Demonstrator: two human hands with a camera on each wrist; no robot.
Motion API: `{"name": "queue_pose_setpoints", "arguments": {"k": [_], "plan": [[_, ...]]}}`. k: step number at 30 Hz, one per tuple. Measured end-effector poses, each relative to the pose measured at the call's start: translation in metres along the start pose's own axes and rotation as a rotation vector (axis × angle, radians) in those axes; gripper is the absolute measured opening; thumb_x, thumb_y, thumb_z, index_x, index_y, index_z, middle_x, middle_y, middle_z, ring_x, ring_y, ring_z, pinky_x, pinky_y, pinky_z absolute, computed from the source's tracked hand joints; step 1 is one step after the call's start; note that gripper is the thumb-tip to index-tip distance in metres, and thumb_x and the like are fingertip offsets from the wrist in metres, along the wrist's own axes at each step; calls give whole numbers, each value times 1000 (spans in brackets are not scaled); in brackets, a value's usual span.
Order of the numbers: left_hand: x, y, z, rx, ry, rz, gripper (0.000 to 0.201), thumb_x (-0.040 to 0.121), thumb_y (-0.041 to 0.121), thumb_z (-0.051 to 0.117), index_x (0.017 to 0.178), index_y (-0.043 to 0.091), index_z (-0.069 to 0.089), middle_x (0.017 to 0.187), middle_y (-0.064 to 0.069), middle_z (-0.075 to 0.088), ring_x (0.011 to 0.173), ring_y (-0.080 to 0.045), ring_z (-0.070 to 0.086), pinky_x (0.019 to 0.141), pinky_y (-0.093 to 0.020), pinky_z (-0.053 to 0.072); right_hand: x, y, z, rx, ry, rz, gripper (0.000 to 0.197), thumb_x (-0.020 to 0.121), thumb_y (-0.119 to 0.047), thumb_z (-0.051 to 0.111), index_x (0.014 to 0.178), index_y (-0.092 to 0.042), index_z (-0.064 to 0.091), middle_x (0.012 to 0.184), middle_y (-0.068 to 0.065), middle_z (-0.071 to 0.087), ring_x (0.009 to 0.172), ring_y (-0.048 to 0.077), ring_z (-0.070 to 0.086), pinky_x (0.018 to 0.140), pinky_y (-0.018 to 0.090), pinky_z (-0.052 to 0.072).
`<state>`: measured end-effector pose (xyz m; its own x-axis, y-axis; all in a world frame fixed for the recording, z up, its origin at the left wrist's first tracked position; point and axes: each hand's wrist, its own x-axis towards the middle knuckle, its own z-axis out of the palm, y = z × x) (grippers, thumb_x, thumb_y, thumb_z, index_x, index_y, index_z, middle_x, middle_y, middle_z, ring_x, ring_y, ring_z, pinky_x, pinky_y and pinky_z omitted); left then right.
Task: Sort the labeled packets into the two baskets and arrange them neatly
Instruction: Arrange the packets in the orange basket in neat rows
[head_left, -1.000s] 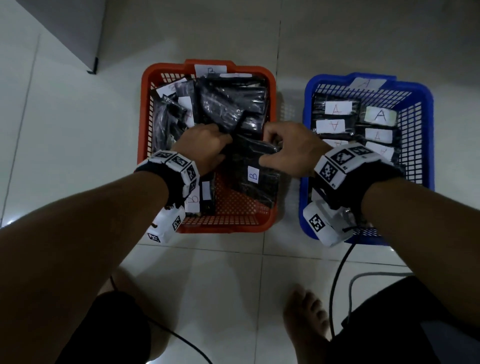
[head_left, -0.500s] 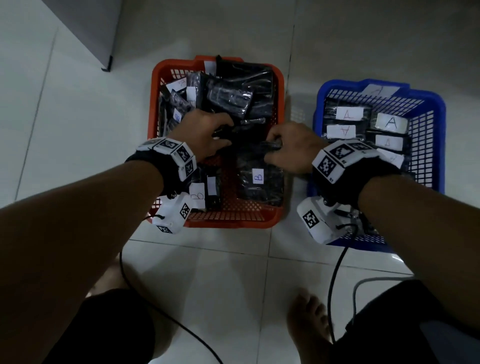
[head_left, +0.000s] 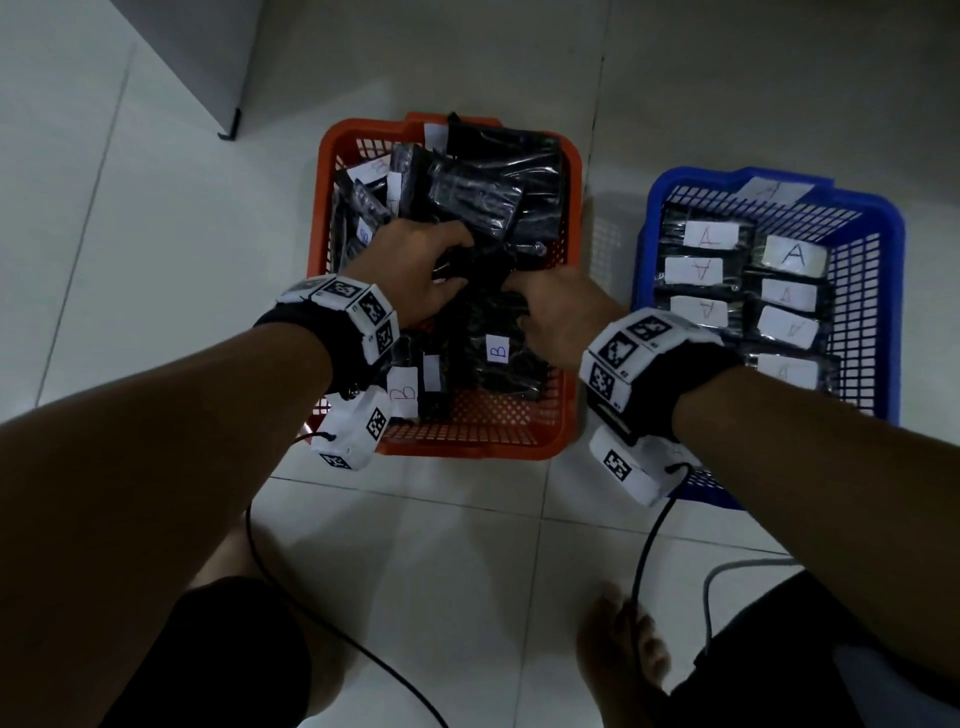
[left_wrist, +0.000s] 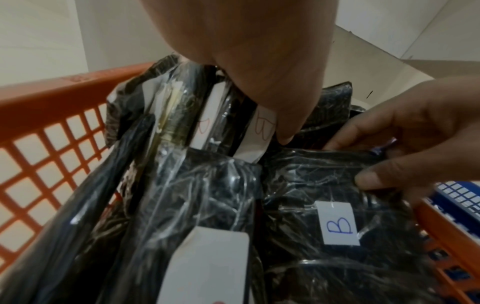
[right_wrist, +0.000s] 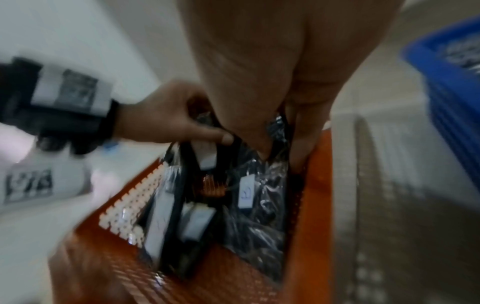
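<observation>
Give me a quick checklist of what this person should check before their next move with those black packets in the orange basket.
1. Both hands on packets in the orange basket: ok. The left hand and right hand both have their fingers curled onto black packets.
2. Packet under the right hand belongs here: ok. The blue-lettered B packet lies in the orange basket, among other B labels.
3. Blue basket holds only A labels: ok for the labels that show.
4. Orange basket neatly arranged: not ok. The packets at its far end lie tilted and piled.
5. Every label in the orange basket readable: cannot tell. Several are turned away or blurred.
</observation>
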<state>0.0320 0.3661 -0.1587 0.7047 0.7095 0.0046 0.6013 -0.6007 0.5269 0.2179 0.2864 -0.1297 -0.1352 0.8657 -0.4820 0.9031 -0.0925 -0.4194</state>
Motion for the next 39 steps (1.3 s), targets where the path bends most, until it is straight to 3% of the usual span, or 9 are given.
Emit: {"name": "queue_pose_setpoints", "arguments": {"k": [7, 11, 16, 20, 25, 28, 31, 36, 39], "plan": [[-3, -2, 1, -5, 23, 2, 34, 78, 14, 73, 110, 6, 63, 95, -11, 70, 84, -27, 67, 77, -29, 51, 8, -7, -2, -227, -71, -40, 27, 84, -5, 61, 110, -9, 66, 104, 12, 65, 85, 26, 65, 71, 39, 58], [-5, -2, 1, 4, 32, 13, 33, 79, 14, 74, 109, 6, 63, 93, -12, 70, 83, -28, 66, 76, -28, 49, 12, -9, 5, -268, -79, -31, 22, 83, -10, 64, 105, -11, 65, 100, 11, 64, 84, 28, 65, 72, 41, 58], [-7, -3, 0, 8, 42, 22, 33, 78, 15, 74, 107, 5, 63, 91, -13, 70, 80, -29, 66, 73, -32, 52, 26, -5, 2, -190, -158, 40, 33, 82, -8, 69, 114, -7, 64, 111, 11, 65, 92, 24, 65, 72, 26, 53], [-8, -3, -1, 0, 59, 15, 32, 79, 15, 73, 107, 4, 62, 93, -13, 68, 81, -28, 65, 74, -25, 46, 30, -5, 1, -99, -154, 63, 45, 84, -12, 69, 127, -8, 59, 125, 11, 60, 110, 25, 60, 81, 24, 46], [-9, -4, 0, -4, 74, -14, 35, 81, 17, 68, 111, 5, 57, 100, -12, 66, 88, -29, 63, 76, -28, 48, 25, -2, 5, -209, -113, 11, 37, 85, -23, 64, 120, -15, 57, 116, 10, 59, 104, 30, 59, 78, 31, 43], [-10, -5, 1, -16, 100, -45, 37, 81, 21, 66, 114, 6, 56, 103, -12, 66, 93, -30, 63, 79, -37, 52, 22, -2, 3, -120, -123, 12, 42, 83, -19, 69, 122, -14, 56, 120, 9, 59, 106, 27, 58, 77, 26, 41], [-10, -3, 0, -19, 109, -58, 37, 81, 20, 68, 113, 6, 56, 102, -13, 66, 91, -30, 63, 78, -36, 52, 22, 0, -4, 5, -158, 35, 44, 82, -15, 73, 124, -14, 58, 118, 4, 59, 101, 18, 56, 73, 21, 39], [-9, -1, -2, -1, 100, -72, 37, 80, 18, 70, 112, 4, 56, 99, -15, 66, 89, -31, 63, 76, -33, 50, 25, -2, -12, 6, -215, 36, 37, 84, -14, 71, 118, -18, 57, 109, -1, 57, 90, 15, 54, 55, 18, 38], [-10, 0, -2, 11, 93, -73, 37, 80, 18, 71, 111, 4, 57, 98, -15, 67, 89, -31, 63, 76, -29, 46, 19, -5, -3, -123, -147, -26, 37, 87, -6, 62, 124, -8, 55, 119, 7, 60, 99, 23, 61, 67, 20, 43]]}}
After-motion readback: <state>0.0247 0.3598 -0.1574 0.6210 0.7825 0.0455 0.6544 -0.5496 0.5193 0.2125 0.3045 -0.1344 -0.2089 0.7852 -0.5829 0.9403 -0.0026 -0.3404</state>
